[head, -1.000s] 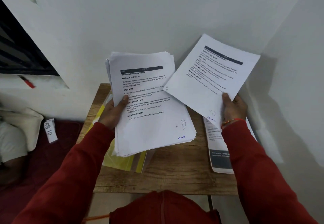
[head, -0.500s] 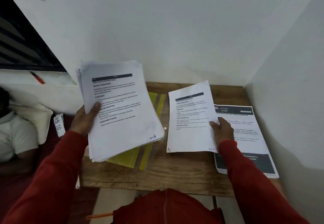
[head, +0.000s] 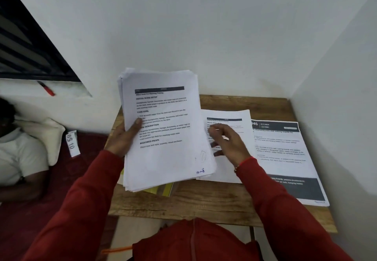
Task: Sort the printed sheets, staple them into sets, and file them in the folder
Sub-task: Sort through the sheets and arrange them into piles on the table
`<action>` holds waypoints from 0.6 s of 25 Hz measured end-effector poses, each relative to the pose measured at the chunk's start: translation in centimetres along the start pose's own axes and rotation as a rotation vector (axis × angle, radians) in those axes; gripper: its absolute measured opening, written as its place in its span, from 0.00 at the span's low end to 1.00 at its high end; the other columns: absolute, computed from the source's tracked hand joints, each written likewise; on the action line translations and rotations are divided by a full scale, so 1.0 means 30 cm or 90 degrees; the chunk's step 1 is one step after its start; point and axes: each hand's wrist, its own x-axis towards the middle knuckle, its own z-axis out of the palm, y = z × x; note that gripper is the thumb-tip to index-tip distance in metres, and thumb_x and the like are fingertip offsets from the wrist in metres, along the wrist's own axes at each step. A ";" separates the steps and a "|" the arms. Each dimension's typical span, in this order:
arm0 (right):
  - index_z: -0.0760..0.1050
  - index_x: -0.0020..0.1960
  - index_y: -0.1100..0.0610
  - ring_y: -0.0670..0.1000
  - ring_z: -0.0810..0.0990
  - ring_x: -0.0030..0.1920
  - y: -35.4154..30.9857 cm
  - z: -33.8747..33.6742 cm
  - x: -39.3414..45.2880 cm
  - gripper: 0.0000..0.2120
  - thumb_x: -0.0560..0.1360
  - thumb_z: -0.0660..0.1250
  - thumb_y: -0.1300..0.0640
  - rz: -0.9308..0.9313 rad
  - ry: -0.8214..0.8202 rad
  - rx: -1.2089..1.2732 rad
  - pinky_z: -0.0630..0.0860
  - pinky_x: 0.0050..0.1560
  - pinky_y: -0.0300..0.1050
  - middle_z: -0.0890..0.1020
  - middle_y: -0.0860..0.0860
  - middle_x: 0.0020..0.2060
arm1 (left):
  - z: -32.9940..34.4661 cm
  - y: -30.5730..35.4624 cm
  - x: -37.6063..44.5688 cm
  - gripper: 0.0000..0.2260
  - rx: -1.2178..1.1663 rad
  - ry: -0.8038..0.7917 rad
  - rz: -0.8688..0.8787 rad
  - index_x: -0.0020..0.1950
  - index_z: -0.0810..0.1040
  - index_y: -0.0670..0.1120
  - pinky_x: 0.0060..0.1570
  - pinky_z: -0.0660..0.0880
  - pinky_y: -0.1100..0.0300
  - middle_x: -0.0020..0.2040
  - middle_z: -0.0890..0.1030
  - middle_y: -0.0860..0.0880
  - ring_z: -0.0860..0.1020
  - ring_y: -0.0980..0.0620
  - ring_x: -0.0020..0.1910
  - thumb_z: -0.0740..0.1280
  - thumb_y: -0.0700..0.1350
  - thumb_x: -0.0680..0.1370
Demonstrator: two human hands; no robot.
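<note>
Left hand (head: 124, 138) holds sheet stack (head: 163, 130) — long axis upright.

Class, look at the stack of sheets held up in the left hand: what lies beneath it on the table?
Under the stack, a yellow folder peeks out on the table. Most of it is covered.

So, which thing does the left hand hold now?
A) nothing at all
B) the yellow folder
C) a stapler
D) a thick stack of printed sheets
D: the left hand grips the thick stack of printed sheets at its left edge, thumb on the top page, lifted above the wooden table.
</note>
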 end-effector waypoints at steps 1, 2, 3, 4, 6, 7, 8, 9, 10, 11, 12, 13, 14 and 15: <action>0.77 0.54 0.50 0.50 0.83 0.45 -0.024 0.032 -0.002 0.17 0.70 0.74 0.45 -0.002 -0.037 0.013 0.80 0.43 0.46 0.81 0.49 0.49 | 0.035 0.011 -0.006 0.12 -0.008 -0.017 0.002 0.55 0.82 0.51 0.42 0.80 0.62 0.47 0.85 0.52 0.84 0.56 0.44 0.60 0.41 0.81; 0.78 0.53 0.52 0.50 0.83 0.46 -0.039 0.060 0.001 0.17 0.68 0.77 0.49 -0.027 -0.025 0.013 0.81 0.45 0.46 0.82 0.50 0.49 | 0.060 0.017 -0.008 0.16 -0.010 -0.029 0.009 0.50 0.84 0.56 0.43 0.81 0.61 0.46 0.85 0.55 0.83 0.57 0.44 0.60 0.40 0.81; 0.78 0.51 0.54 0.51 0.83 0.47 -0.051 0.079 0.005 0.16 0.67 0.78 0.52 -0.051 0.027 0.009 0.81 0.46 0.47 0.83 0.51 0.48 | 0.074 0.020 -0.008 0.20 -0.013 -0.036 0.014 0.47 0.84 0.61 0.46 0.81 0.59 0.46 0.85 0.57 0.83 0.57 0.45 0.60 0.39 0.81; 0.78 0.49 0.54 0.53 0.83 0.47 -0.055 0.087 0.012 0.15 0.66 0.79 0.55 -0.063 0.091 0.020 0.81 0.47 0.49 0.84 0.52 0.46 | 0.084 0.021 -0.008 0.21 -0.018 -0.043 0.023 0.46 0.84 0.64 0.50 0.80 0.56 0.47 0.85 0.57 0.83 0.55 0.48 0.60 0.39 0.81; 0.78 0.46 0.54 0.55 0.84 0.44 -0.046 0.085 0.026 0.13 0.65 0.79 0.55 -0.047 0.174 0.065 0.81 0.47 0.53 0.85 0.53 0.42 | 0.084 0.025 -0.011 0.19 -0.047 -0.049 0.029 0.46 0.83 0.65 0.55 0.78 0.50 0.50 0.85 0.56 0.82 0.49 0.53 0.62 0.41 0.81; 0.79 0.45 0.54 0.57 0.85 0.43 -0.046 0.082 0.032 0.11 0.67 0.78 0.54 -0.036 0.182 0.085 0.82 0.47 0.56 0.86 0.54 0.41 | 0.075 0.020 -0.009 0.19 -0.057 -0.050 0.031 0.47 0.83 0.65 0.55 0.77 0.50 0.50 0.85 0.55 0.82 0.48 0.54 0.62 0.41 0.81; 0.79 0.44 0.56 0.58 0.85 0.42 -0.048 0.082 0.038 0.09 0.68 0.76 0.54 -0.030 0.174 0.097 0.81 0.47 0.58 0.86 0.54 0.40 | 0.062 0.009 -0.004 0.19 -0.052 -0.039 0.032 0.47 0.83 0.64 0.54 0.78 0.52 0.50 0.85 0.56 0.82 0.50 0.52 0.62 0.40 0.81; 0.80 0.43 0.57 0.58 0.85 0.42 -0.052 0.080 0.040 0.07 0.70 0.75 0.55 -0.030 0.158 0.104 0.81 0.47 0.58 0.86 0.55 0.39 | 0.055 0.009 -0.006 0.18 -0.042 -0.027 0.035 0.48 0.84 0.62 0.50 0.79 0.56 0.48 0.85 0.57 0.83 0.53 0.49 0.62 0.39 0.81; 0.81 0.43 0.57 0.57 0.84 0.42 -0.056 0.074 0.048 0.05 0.72 0.73 0.55 -0.036 0.156 0.101 0.82 0.47 0.57 0.86 0.55 0.39 | 0.042 0.005 -0.002 0.15 -0.035 -0.016 0.034 0.50 0.83 0.57 0.46 0.80 0.59 0.47 0.85 0.57 0.83 0.56 0.46 0.62 0.38 0.81; 0.81 0.42 0.57 0.55 0.84 0.42 -0.064 0.066 0.061 0.05 0.73 0.72 0.56 -0.050 0.175 0.085 0.81 0.48 0.55 0.86 0.54 0.40 | 0.023 0.003 0.002 0.12 -0.032 -0.009 0.027 0.53 0.82 0.53 0.43 0.80 0.62 0.46 0.85 0.56 0.83 0.57 0.44 0.62 0.38 0.81; 0.81 0.41 0.56 0.55 0.83 0.42 -0.064 0.051 0.084 0.05 0.74 0.71 0.55 -0.061 0.213 0.058 0.80 0.48 0.54 0.86 0.53 0.39 | 0.001 0.001 0.006 0.10 -0.028 0.000 0.023 0.57 0.80 0.49 0.41 0.79 0.63 0.46 0.85 0.54 0.83 0.57 0.43 0.62 0.39 0.80; 0.80 0.41 0.55 0.56 0.83 0.43 -0.059 0.030 0.110 0.06 0.74 0.70 0.54 -0.061 0.254 0.027 0.80 0.49 0.54 0.85 0.52 0.39 | -0.027 0.003 0.008 0.10 -0.021 0.013 0.021 0.60 0.77 0.45 0.41 0.79 0.64 0.47 0.85 0.53 0.83 0.57 0.43 0.63 0.40 0.80; 0.80 0.41 0.56 0.57 0.83 0.44 -0.044 0.004 0.142 0.07 0.73 0.70 0.53 -0.057 0.284 -0.009 0.80 0.50 0.54 0.85 0.52 0.40 | -0.062 0.005 0.010 0.10 -0.012 0.028 0.019 0.61 0.76 0.44 0.40 0.79 0.65 0.47 0.85 0.53 0.83 0.57 0.43 0.63 0.40 0.80; 0.80 0.43 0.57 0.59 0.82 0.45 -0.024 -0.019 0.169 0.07 0.74 0.69 0.53 -0.053 0.298 -0.058 0.79 0.50 0.54 0.85 0.54 0.41 | -0.103 0.010 0.009 0.09 -0.007 0.048 0.019 0.60 0.77 0.44 0.40 0.79 0.65 0.45 0.85 0.54 0.83 0.58 0.42 0.63 0.40 0.80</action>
